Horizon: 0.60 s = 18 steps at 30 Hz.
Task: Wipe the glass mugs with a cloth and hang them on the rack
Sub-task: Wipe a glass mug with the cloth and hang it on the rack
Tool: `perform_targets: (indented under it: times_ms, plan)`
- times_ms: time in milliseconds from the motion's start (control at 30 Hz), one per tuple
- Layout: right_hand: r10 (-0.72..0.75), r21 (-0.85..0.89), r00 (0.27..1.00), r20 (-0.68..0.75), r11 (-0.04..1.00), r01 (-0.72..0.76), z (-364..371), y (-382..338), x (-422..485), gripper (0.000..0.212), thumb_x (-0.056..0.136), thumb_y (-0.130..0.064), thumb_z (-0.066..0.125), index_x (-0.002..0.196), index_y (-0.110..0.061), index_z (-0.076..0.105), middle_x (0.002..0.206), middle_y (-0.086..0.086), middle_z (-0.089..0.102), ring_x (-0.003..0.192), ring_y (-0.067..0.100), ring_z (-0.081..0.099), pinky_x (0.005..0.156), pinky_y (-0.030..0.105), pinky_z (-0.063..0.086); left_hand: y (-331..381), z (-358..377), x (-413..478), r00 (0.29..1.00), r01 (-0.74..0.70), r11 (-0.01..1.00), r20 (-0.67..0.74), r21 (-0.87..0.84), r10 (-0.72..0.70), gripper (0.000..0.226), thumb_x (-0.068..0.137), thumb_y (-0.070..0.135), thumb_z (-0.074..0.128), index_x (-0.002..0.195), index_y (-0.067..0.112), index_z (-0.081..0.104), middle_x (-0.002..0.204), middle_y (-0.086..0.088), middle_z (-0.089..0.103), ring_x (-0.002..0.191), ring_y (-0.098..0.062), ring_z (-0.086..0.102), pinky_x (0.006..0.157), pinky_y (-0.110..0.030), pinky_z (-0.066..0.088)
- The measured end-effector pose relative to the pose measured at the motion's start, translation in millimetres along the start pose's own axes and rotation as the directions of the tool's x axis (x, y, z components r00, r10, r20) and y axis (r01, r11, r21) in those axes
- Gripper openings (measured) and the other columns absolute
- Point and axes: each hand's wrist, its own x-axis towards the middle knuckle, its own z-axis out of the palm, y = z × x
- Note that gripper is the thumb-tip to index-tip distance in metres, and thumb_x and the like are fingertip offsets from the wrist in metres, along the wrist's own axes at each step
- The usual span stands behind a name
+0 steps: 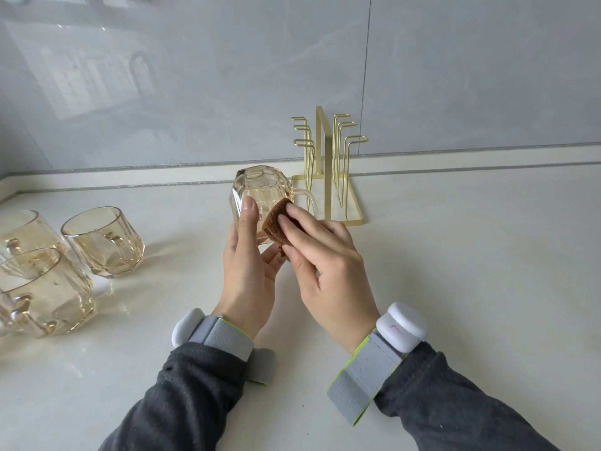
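Mug is held above the worktop, tipped with its base away, just in front of the bare rack. Left grip is clasped round the mug's wall, thumb on the glass. Right grip pinches the folded brown cloth against its side. To do well: rotate the mug with the left, cover every facet and the handle. Three other mugs wait at left.

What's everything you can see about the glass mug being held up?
The held mug is amber-tinted clear glass, faceted, with a loop handle on its right. It is lifted off the counter, base uppermost, before the gold rack. The left hand grips its side; the right hand presses a brown cloth against it.
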Motion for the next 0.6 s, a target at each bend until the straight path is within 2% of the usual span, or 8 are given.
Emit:
perform_targets:
  times_ms: [100,167,233,333,400,500,533,600]
  plan:
    - [0.048,-0.017,0.999,-0.013,0.999,-0.048,-2.0,0.6,1.8,0.034,0.101,-0.017,0.054,0.129,-0.005,0.067,0.138,0.008,0.061,0.101,0.027,0.055,0.098,0.03,0.046,-2.2,-0.2,-0.5,0.998,-0.026,0.997,0.055,0.078,0.021,0.063,0.092,0.061,0.067,0.132,0.012,0.068,0.118,-0.018,0.071,0.102,-0.026,0.067,0.095,-0.038,0.058]
    - [0.079,-0.001,0.996,-0.048,0.997,-0.08,-3.1,2.2,3.4,0.034,0.1,-0.016,0.054,0.129,-0.005,0.067,0.135,0.011,0.061,0.101,0.028,0.057,0.097,0.031,0.047,-3.7,0.0,-1.2,0.994,-0.037,0.993,0.109,0.109,0.025,0.061,0.09,0.059,0.068,0.131,0.014,0.068,0.131,-0.027,0.065,0.101,-0.028,0.066,0.098,-0.042,0.058]
    - [0.112,0.024,0.989,-0.098,0.994,-0.11,-4.6,5.6,5.2,0.034,0.1,-0.016,0.055,0.129,-0.003,0.067,0.132,0.013,0.06,0.1,0.032,0.059,0.095,0.037,0.05,-6.0,0.7,-0.7,0.986,-0.043,0.989,0.167,0.14,0.019,0.057,0.088,0.057,0.068,0.128,0.016,0.069,0.13,-0.031,0.062,0.096,-0.028,0.066,0.095,-0.041,0.059]
    - [0.171,0.064,0.971,-0.165,0.985,-0.162,-9.9,11.7,11.0,0.034,0.101,-0.018,0.054,0.129,-0.003,0.066,0.13,0.011,0.061,0.104,0.033,0.061,0.091,0.044,0.054,-8.9,2.5,-0.9,0.98,-0.042,0.981,0.198,0.191,0.003,0.062,0.079,0.062,0.074,0.123,0.019,0.07,0.108,-0.017,0.064,0.086,-0.025,0.065,0.089,-0.037,0.059]
    - [0.211,0.063,0.958,-0.196,0.977,-0.202,-13.5,14.0,14.4,0.036,0.101,-0.02,0.052,0.128,-0.003,0.067,0.127,0.01,0.063,0.111,0.031,0.061,0.097,0.039,0.051,-10.5,3.2,-0.9,0.976,-0.054,0.97,0.217,0.238,0.001,0.064,0.073,0.064,0.076,0.119,0.019,0.07,0.106,-0.012,0.061,0.085,-0.028,0.065,0.09,-0.04,0.06]
    - [0.281,0.079,0.938,-0.205,0.96,-0.27,-16.9,15.0,17.5,0.034,0.101,-0.02,0.053,0.126,-0.004,0.068,0.124,0.005,0.065,0.116,0.027,0.059,0.102,0.022,0.043,-11.8,2.8,-1.6,0.963,-0.098,0.957,0.267,0.274,0.023,0.057,0.073,0.063,0.074,0.114,0.024,0.07,0.096,0.001,0.065,0.088,-0.026,0.067,0.093,-0.043,0.061]
    - [0.313,0.105,0.929,-0.2,0.949,-0.297,-17.6,16.0,18.1,0.032,0.101,-0.019,0.054,0.126,-0.006,0.069,0.122,0.001,0.064,0.117,0.026,0.059,0.103,0.021,0.043,-11.7,2.9,-2.1,0.959,-0.118,0.95,0.283,0.288,0.033,0.057,0.073,0.063,0.073,0.116,0.025,0.069,0.091,0.008,0.068,0.087,-0.023,0.068,0.09,-0.04,0.061]
    - [0.366,0.173,0.913,-0.179,0.926,-0.337,-18.2,17.3,19.6,0.032,0.1,-0.021,0.055,0.127,-0.01,0.069,0.121,-0.005,0.063,0.118,0.023,0.059,0.104,0.029,0.046,-11.8,2.7,-2.6,0.952,-0.157,0.936,0.301,0.316,0.058,0.06,0.074,0.063,0.07,0.121,0.027,0.067,0.087,0.016,0.07,0.084,-0.018,0.069,0.085,-0.033,0.061]
